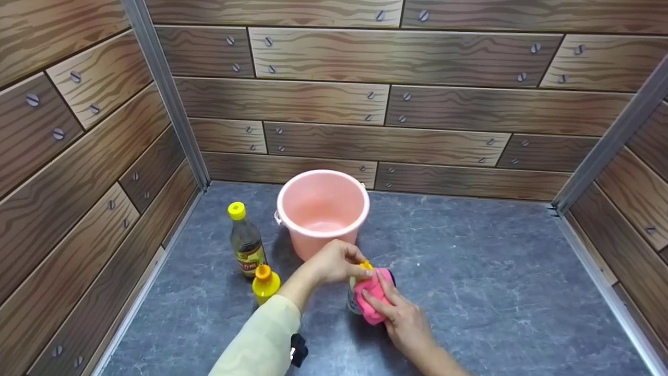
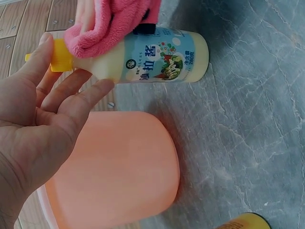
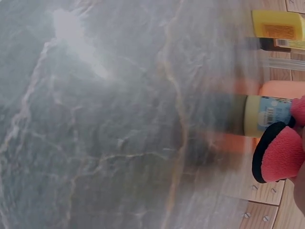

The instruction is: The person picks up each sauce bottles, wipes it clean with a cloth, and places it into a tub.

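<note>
A squeeze bottle of salad dressing (image 2: pixel 186 59) stands on the floor in front of the pink bucket (image 1: pixel 297 243). It has a pale body, a blue label and a yellow cap (image 2: pixel 62 56). My left hand (image 1: pixel 334 265) pinches that cap between thumb and fingers. On the bottle's upper side lies a pink fluffy cloth (image 1: pixel 371 305) with black edging, held against it by my right hand (image 1: pixel 411 321). In the right wrist view the cloth (image 3: pixel 282 155) hangs beside the label, and only a bit of the hand shows at the edge.
Left of my left forearm stand a yellow bottle with an orange cap (image 1: pixel 266 288) and a dark sauce bottle with a yellow cap (image 1: pixel 243 237). Wood-patterned walls (image 1: pixel 323 99) enclose the grey marbled floor (image 1: pixel 496 282) at the back and both sides.
</note>
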`<state>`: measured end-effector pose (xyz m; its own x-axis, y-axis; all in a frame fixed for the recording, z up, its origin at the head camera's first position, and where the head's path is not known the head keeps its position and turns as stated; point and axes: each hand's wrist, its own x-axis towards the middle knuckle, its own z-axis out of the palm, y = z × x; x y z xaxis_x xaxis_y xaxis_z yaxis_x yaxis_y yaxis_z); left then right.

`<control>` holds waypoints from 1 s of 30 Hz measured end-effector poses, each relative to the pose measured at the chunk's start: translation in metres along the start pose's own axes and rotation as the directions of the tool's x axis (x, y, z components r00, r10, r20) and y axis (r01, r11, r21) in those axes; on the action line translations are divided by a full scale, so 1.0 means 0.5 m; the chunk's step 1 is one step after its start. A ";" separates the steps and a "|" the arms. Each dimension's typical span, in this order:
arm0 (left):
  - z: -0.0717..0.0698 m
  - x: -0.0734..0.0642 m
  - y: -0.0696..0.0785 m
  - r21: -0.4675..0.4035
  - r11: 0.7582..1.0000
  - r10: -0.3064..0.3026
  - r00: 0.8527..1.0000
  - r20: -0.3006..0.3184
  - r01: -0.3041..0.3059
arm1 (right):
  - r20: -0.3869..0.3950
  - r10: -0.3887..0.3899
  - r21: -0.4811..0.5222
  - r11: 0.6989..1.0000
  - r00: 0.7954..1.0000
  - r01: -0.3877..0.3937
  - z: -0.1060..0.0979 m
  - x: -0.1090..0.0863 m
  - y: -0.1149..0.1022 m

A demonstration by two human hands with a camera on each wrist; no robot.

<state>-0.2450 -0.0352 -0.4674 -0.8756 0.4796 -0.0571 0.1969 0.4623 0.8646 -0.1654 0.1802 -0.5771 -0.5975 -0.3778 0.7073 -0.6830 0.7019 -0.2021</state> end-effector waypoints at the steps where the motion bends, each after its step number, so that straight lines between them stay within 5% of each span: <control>1: 0.000 0.001 0.001 0.002 1.000 0.001 1.000 0.002 -0.001 | -0.002 0.005 -0.003 1.000 1.000 -0.005 0.001 -0.001 0.000; 19: 0.000 0.003 0.000 -0.004 1.000 0.002 1.000 -0.004 -0.002 | -0.075 -0.048 -0.007 0.999 0.996 0.048 0.028 -0.029 0.009; 30: 0.001 0.001 -0.002 -0.040 0.999 -0.013 1.000 -0.006 0.013 | -0.043 -0.034 -0.021 0.999 0.998 0.033 0.038 -0.058 0.013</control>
<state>-0.2454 -0.0351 -0.4686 -0.8810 0.4686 -0.0653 0.1676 0.4383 0.8831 -0.1607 0.1840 -0.6117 -0.5550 -0.3750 0.7425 -0.6933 0.7017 -0.1639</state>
